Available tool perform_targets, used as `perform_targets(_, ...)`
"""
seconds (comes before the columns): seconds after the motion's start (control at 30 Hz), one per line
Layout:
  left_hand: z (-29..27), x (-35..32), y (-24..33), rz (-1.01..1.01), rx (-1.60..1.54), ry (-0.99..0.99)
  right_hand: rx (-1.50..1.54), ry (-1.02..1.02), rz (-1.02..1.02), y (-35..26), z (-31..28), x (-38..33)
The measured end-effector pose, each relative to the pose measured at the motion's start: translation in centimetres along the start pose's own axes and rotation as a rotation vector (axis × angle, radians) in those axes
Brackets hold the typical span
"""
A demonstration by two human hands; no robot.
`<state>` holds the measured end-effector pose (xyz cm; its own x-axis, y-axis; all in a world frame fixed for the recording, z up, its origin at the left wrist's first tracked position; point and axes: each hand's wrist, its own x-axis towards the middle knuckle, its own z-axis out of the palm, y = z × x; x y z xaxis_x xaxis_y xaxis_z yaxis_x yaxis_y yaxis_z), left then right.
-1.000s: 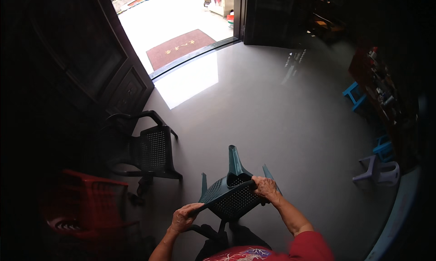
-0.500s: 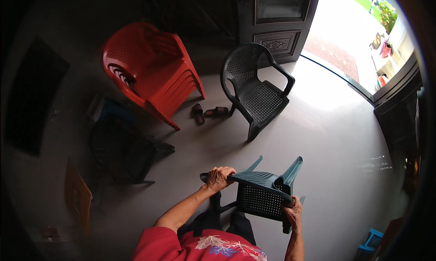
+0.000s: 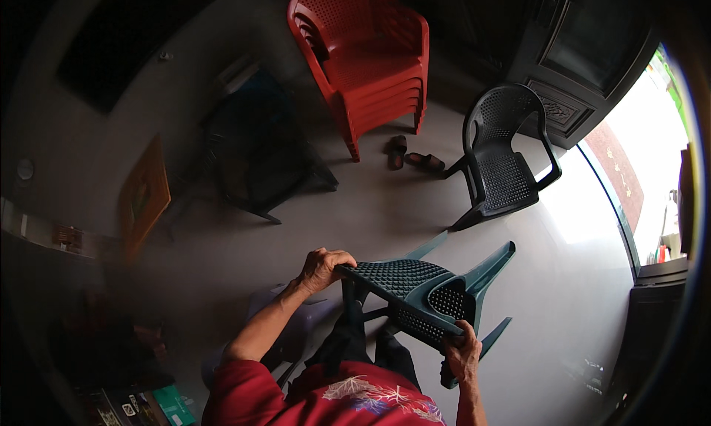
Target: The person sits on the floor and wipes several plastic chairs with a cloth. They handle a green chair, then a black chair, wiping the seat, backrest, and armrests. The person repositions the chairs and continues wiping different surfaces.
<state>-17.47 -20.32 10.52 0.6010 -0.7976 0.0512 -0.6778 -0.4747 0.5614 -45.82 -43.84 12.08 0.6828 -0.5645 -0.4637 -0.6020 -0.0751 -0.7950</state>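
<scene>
A dark green plastic armchair [image 3: 404,281] with a perforated seat and back is tipped over in front of my body, its legs pointing away from me to the right. My left hand [image 3: 324,270] is closed round its left edge. On the right, my right hand [image 3: 462,348] grips the near right edge, fingers wrapped over the rim. Whether the chair's lowest part touches the floor I cannot tell.
Ahead on the right stands a black plastic armchair [image 3: 507,174]. A stack of red armchairs [image 3: 378,78] is farther off, with dark slippers [image 3: 398,153] beside it. Dark chairs [image 3: 266,159] sit in shadow at left, near an orange-brown board [image 3: 144,192]. A doorway opens at right.
My view has swung left, so the room's things sit farther right. The green chair has turned and tilted in my hands, showing more of its underside; both hands keep their hold.
</scene>
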Motion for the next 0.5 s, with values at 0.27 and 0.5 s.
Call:
perform_targets(0.27,-3.0,-11.9,-2.1,-0.708,-0.28,1.072,0.142,-0.125,-0.162,-12.4,-0.2,-3.9)
perform_targets(0.5,11.1,-19.7,-7.3,-1.187,-0.983,0.493,0.138,-0.146,-0.289,-11.3,-1.9,-2.7)
